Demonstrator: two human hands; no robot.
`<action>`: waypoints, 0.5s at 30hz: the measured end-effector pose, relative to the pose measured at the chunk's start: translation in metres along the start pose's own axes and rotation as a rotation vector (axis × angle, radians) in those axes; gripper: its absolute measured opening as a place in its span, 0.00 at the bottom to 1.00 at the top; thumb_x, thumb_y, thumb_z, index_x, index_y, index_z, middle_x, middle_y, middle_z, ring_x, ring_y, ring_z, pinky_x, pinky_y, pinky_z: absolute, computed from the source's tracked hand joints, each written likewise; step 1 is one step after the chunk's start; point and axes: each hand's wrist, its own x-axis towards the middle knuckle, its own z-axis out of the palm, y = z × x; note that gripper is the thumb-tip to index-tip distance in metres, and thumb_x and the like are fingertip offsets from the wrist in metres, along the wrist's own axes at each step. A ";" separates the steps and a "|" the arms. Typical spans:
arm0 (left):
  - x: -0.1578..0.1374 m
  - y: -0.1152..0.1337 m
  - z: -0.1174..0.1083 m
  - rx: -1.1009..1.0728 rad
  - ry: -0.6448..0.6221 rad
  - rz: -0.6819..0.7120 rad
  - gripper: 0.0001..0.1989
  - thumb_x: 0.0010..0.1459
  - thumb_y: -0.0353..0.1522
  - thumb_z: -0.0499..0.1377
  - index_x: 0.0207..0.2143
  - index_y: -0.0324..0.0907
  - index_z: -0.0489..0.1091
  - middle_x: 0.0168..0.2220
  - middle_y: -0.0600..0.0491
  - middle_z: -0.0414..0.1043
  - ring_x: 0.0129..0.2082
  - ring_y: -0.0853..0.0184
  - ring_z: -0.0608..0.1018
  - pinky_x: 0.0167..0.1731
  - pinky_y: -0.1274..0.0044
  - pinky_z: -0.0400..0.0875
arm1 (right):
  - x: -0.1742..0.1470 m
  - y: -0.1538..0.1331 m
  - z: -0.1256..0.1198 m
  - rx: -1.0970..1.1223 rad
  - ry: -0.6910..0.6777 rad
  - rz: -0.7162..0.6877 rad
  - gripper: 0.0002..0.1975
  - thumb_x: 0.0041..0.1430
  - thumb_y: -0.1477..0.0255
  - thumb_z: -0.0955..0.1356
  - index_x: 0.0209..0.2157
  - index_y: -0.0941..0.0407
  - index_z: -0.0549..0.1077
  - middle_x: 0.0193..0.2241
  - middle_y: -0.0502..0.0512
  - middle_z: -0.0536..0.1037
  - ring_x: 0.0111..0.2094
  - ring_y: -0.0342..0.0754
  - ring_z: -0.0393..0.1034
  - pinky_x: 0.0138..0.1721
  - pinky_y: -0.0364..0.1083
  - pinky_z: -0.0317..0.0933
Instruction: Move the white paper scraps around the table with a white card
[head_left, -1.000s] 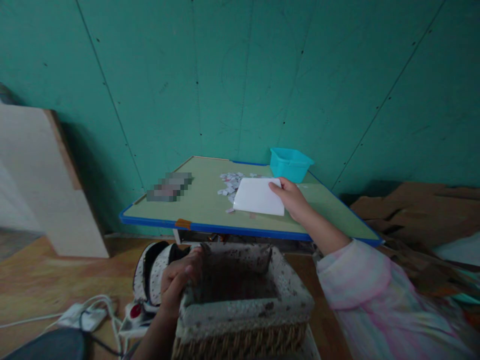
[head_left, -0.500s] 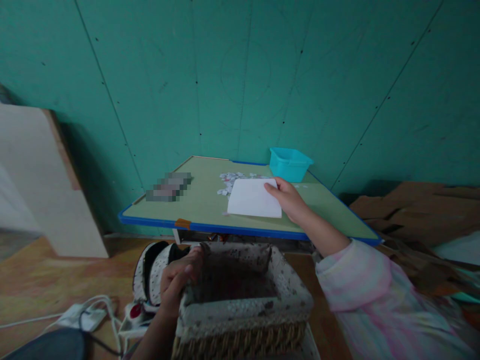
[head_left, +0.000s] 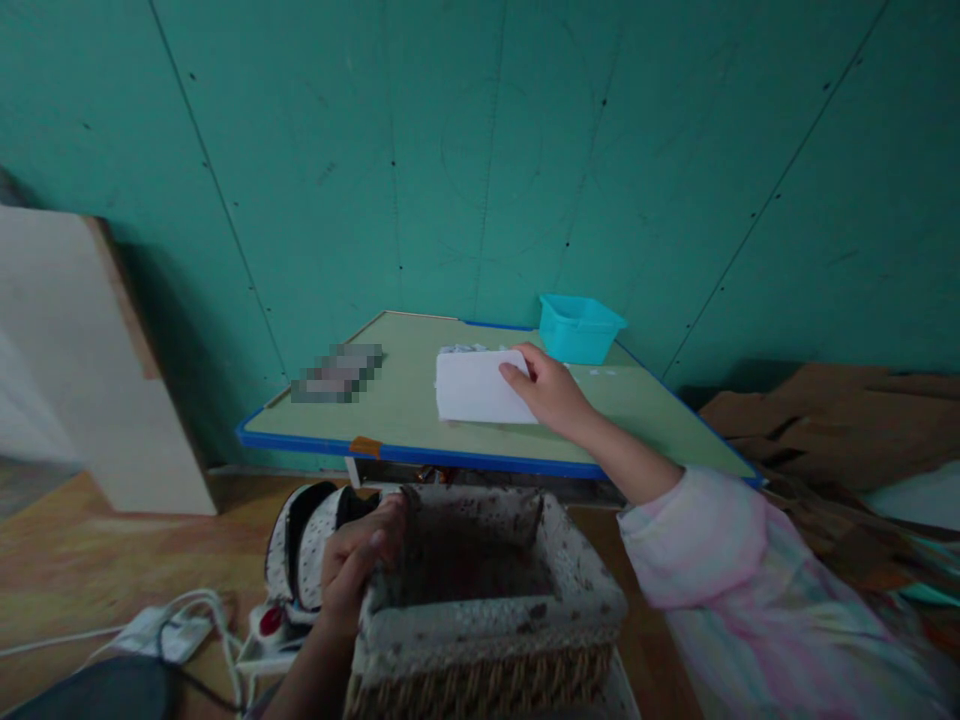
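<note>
My right hand grips the right edge of a white sheet of paper, thumb on the near face. The sheet stands tilted over the table and hides most of a pile of paper scraps behind it. Down in front of the table, my left hand is closed over the left rim of a woven basket with a patterned cloth lining. The inside of the basket is dark, and I cannot make out anything in it.
The light green table has blue-taped edges and stands against a green wall. A turquoise plastic bin sits at its back right. A power strip and cables lie lower left; cardboard is piled at the right.
My right hand has moved left and slightly away from me with the paper, which now covers more of the scraps. My left hand and the basket have stayed put.
</note>
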 end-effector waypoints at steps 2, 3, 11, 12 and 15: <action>-0.001 0.001 -0.003 -0.006 -0.029 -0.014 0.21 0.62 0.34 0.53 0.15 0.41 0.64 0.14 0.54 0.66 0.17 0.65 0.69 0.28 0.69 0.66 | 0.005 -0.001 0.000 -0.079 0.008 -0.042 0.09 0.59 0.65 0.63 0.37 0.54 0.69 0.25 0.49 0.70 0.27 0.46 0.62 0.30 0.44 0.52; -0.001 0.002 -0.005 -0.006 -0.033 -0.024 0.21 0.62 0.33 0.53 0.15 0.41 0.64 0.14 0.54 0.66 0.18 0.65 0.70 0.28 0.69 0.67 | 0.007 -0.001 0.000 -0.109 0.014 -0.055 0.08 0.60 0.66 0.63 0.37 0.54 0.69 0.25 0.49 0.70 0.27 0.46 0.62 0.30 0.44 0.52; -0.004 -0.001 -0.005 -0.011 -0.064 -0.022 0.21 0.61 0.32 0.53 0.15 0.40 0.66 0.14 0.52 0.67 0.17 0.64 0.70 0.28 0.67 0.67 | 0.016 0.022 -0.005 -0.020 0.115 0.011 0.09 0.58 0.64 0.64 0.37 0.53 0.69 0.24 0.48 0.70 0.27 0.46 0.62 0.30 0.45 0.54; -0.005 -0.003 -0.006 -0.017 -0.060 -0.010 0.21 0.61 0.32 0.53 0.15 0.40 0.66 0.14 0.52 0.67 0.17 0.64 0.70 0.28 0.68 0.67 | 0.015 0.025 -0.005 0.023 0.115 0.017 0.10 0.58 0.63 0.64 0.37 0.53 0.69 0.25 0.48 0.70 0.27 0.46 0.63 0.30 0.45 0.55; -0.006 -0.006 -0.007 -0.024 -0.040 0.007 0.20 0.61 0.32 0.53 0.16 0.41 0.65 0.15 0.52 0.67 0.18 0.65 0.70 0.30 0.68 0.67 | 0.012 0.038 -0.002 0.181 0.080 0.061 0.11 0.56 0.61 0.65 0.36 0.53 0.68 0.26 0.48 0.71 0.28 0.46 0.64 0.31 0.45 0.58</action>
